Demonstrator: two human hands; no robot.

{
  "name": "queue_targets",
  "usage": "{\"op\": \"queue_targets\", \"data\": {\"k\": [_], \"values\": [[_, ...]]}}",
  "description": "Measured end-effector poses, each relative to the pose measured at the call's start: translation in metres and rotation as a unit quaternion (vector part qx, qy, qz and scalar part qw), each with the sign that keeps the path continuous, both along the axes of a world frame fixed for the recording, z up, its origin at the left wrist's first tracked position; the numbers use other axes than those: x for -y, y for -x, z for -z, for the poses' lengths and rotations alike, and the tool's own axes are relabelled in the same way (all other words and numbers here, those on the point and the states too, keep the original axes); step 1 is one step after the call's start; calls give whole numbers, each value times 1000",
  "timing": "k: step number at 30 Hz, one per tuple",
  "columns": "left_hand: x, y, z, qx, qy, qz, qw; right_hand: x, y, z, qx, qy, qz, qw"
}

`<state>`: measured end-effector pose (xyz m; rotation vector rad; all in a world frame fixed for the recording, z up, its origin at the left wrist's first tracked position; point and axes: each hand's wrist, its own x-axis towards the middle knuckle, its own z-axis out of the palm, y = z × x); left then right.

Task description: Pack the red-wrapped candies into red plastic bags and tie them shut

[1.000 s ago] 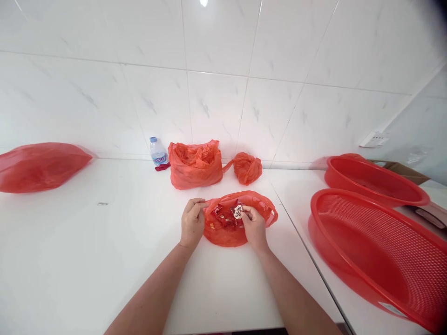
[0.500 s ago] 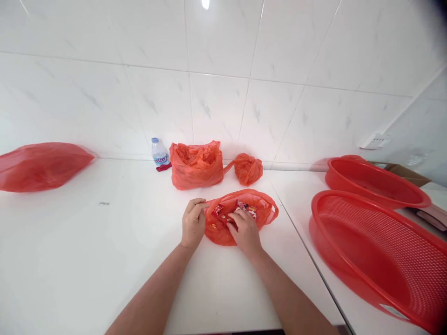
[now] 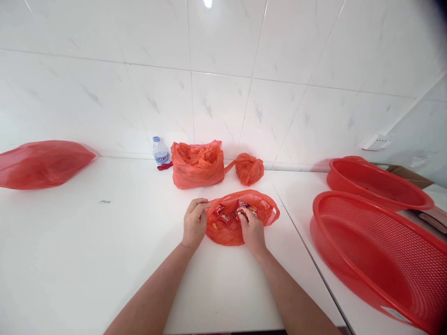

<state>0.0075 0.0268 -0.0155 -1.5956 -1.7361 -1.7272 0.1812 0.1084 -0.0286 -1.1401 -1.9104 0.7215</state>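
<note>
A red plastic bag lies opened on the white table, its mouth facing up. Inside are several small wrapped snack packets, mostly red, with yellow or white print. My left hand pinches the bag's left rim between thumb and fingers. Over the right part of the bag's mouth is my right hand, its fingers curled down onto a red packet among the others. The hand partly covers that packet.
Behind the bag stand a stuffed red bag, a knotted red bag and a water bottle. At far left lies a puffed red bag. Two red plastic baskets, one nearer and one farther, occupy the right side.
My right hand has shifted right inside the bag, from the middle packets to those on the right, uncovering a red packet. My left hand keeps its hold on the rim.
</note>
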Motion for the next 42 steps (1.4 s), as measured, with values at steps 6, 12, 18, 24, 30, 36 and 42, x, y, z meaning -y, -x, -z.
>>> {"op": "queue_targets", "data": {"k": [6,12,18,24,30,36,42], "values": [[0,0,0,1,-3,-3,1000,5,-1,-6,-5,32,8,999],[0,1,1,-9,-4,-5,1000,4,-1,-2,78,-52,8,996],[0,0,1,-15,2,-8,1000,7,10,-2,143,-235,-17,961],[0,0,0,-11,5,-10,1000,11,21,0,210,-228,-48,950],[1,0,1,-10,9,-7,1000,9,19,1,173,-215,-51,960],[1,0,1,-12,3,-9,1000,9,17,-1,101,-241,-19,965],[0,0,0,-19,5,-13,1000,8,15,-1,70,-225,-10,972]]}}
